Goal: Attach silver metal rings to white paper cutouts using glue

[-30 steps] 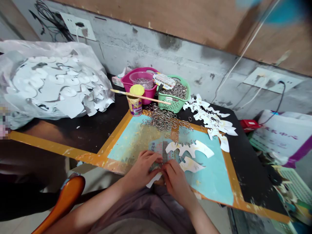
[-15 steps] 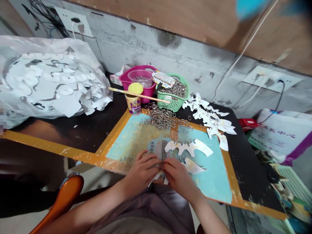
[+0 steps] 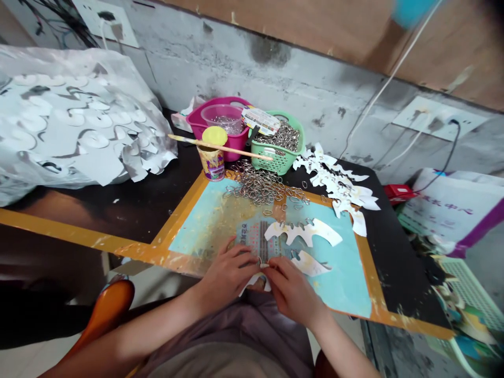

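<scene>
At the table's front edge, my left hand [image 3: 230,270] and my right hand [image 3: 291,287] meet over a white scalloped cut-out [image 3: 249,284]. Fingers and thumb of each hand pinch its upper edge, and part of it hangs below the table edge. A small metal ring [image 3: 260,260] shows between the fingertips, partly covered. Just right of my right hand lies another white cut-out [image 3: 311,263]. Beyond that one rests a curved white cut-out [image 3: 303,232] with rings along its upper edge. A heap of loose metal rings [image 3: 260,184] lies farther back on the table mat.
Behind the rings stand a yellow-topped cup [image 3: 213,163] with a wooden stick [image 3: 232,149] across it, a pink basket [image 3: 196,119] and a green basket [image 3: 275,160] of metal parts. White cut-outs [image 3: 338,189] pile up right; a large plastic bag [image 3: 79,126] bulges left.
My fingertips have drawn slightly apart, and the ring and the white edge between them now show. The view has shifted slightly. Items on the table have stayed put.
</scene>
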The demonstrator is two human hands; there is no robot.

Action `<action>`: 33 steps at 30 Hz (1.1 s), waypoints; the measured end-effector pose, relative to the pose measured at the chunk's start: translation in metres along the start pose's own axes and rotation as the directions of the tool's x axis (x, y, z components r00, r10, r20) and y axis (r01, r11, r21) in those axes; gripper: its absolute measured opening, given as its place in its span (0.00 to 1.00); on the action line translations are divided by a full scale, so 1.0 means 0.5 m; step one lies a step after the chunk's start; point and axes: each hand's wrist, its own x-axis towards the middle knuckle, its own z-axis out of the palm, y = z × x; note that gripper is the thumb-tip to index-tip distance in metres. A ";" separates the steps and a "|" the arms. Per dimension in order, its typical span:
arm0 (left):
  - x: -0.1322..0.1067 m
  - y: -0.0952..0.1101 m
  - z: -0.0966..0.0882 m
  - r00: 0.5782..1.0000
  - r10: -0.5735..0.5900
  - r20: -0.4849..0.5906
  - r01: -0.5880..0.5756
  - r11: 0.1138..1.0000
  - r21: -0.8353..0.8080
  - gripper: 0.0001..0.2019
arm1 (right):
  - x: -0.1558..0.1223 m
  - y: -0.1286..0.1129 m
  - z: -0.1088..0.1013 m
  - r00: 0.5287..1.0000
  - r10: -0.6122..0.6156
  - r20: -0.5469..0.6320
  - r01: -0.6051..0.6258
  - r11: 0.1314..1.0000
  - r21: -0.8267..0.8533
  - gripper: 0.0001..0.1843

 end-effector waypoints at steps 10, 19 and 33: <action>-0.001 0.001 -0.002 0.998 0.053 0.020 -0.054 0.996 0.075 0.08 | -0.006 -0.004 0.004 0.997 -0.027 -0.074 0.031 0.999 0.045 0.20; 0.046 -0.018 -0.051 0.969 0.004 0.248 0.019 0.995 -0.093 0.10 | 0.001 -0.015 0.003 0.999 0.028 -0.033 -0.028 1.000 0.004 0.27; -0.011 0.002 -0.009 0.951 0.310 -0.004 -0.293 0.903 0.313 0.11 | 0.001 -0.033 -0.011 0.996 0.060 0.073 -0.060 0.998 0.000 0.13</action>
